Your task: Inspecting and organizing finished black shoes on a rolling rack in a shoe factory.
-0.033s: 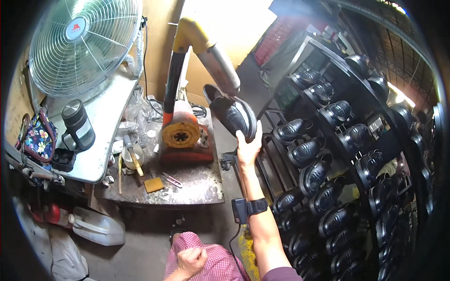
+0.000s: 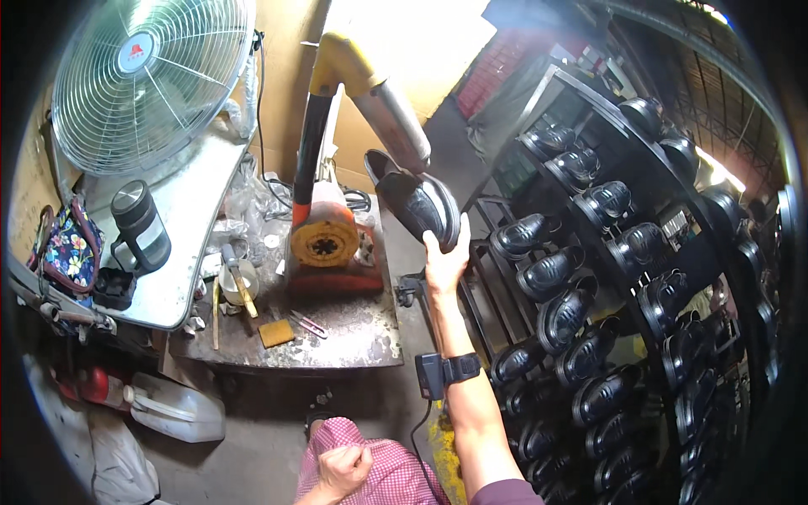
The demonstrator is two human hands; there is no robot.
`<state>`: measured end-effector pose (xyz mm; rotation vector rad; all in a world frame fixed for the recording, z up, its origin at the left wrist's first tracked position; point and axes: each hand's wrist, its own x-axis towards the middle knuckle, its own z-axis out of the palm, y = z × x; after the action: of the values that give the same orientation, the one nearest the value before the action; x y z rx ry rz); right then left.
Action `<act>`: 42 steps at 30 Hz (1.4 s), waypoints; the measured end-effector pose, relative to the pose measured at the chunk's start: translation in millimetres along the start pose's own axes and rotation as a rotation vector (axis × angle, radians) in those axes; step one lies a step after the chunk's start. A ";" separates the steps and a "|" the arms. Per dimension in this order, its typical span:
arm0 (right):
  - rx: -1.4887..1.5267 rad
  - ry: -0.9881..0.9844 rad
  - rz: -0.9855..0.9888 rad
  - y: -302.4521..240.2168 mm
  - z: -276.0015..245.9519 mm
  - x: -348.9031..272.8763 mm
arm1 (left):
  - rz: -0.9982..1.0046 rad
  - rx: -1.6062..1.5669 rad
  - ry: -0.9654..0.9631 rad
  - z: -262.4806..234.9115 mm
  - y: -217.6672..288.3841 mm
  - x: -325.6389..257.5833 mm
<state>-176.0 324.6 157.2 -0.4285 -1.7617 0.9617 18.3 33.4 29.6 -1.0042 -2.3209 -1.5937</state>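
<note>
My right hand point(image 2: 447, 261) reaches forward and grips a black leather shoe point(image 2: 414, 212) by its near end, thumb on the upper. The shoe is held tilted in the air, right beneath the end of a grey metal nozzle point(image 2: 396, 126). That nozzle comes down from a yellow elbow on an orange and black blower-like machine point(image 2: 335, 252). Whether nozzle and shoe touch, I cannot tell. My left hand point(image 2: 343, 470) rests as a fist on the red checked cloth point(image 2: 396, 467) over my lap, with nothing showing in it.
On the right stands a black rack holding several black shoes point(image 2: 564, 316). The metal workbench point(image 2: 362, 341) bears a yellow sponge-like block point(image 2: 276, 332), a small pink-handled tool point(image 2: 310, 324) and a brush point(image 2: 241, 286). Leftward are a large fan point(image 2: 156, 76), a flask point(image 2: 141, 223) and a plastic jug point(image 2: 178, 408).
</note>
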 end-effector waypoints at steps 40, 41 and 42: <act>0.754 -0.541 0.787 -77.6 -306.5 -217.0 | -0.671 -1.278 -0.113 -52.0 52.0 44.0; 0.673 -0.556 0.759 -85.7 -308.7 -220.4 | -0.654 -1.233 -0.106 -50.8 52.6 42.1; 0.559 -0.592 0.696 -86.0 -310.5 -222.2 | -0.632 -1.193 -0.107 -49.3 55.5 42.7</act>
<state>206.6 246.5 130.5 -0.4186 -1.7546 2.1862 7.2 20.7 113.6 -0.4117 -1.6475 -3.3897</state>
